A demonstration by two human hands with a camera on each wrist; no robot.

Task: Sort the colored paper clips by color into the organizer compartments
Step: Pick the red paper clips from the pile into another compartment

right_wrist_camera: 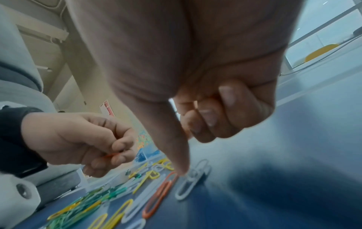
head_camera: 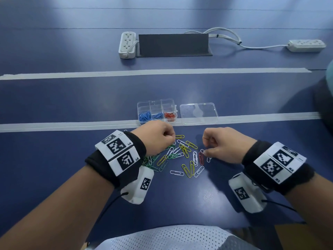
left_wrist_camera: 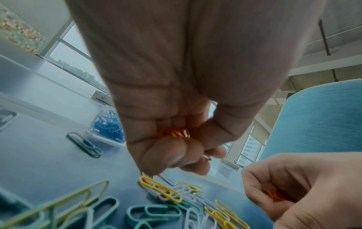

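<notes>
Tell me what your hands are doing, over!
Left hand grips red clips. Right hand holds red clips too, thumb by a loose red clip. Box has blue and red. Nothing in the way.

The table (head_camera: 234, 94) is smooth with a soft sheen, catching pale window glare. The organizer (head_camera: 156, 110) at 12 o'clock from the clips (head_camera: 182, 156) is clear, glossy plastic — so is its lid (head_camera: 198, 113), just at 3 o'clock of it. The clips look smooth and colour-coated, slightly shiny. Tape strips (head_camera: 72, 125) are matt, papery. The wristbands (head_camera: 133, 141) are black cloth, carrying matt printed markers. A power strip (head_camera: 127, 44) at 11 o'clock is off-white plastic — beside it, a dark matt panel (head_camera: 173, 45).
</notes>
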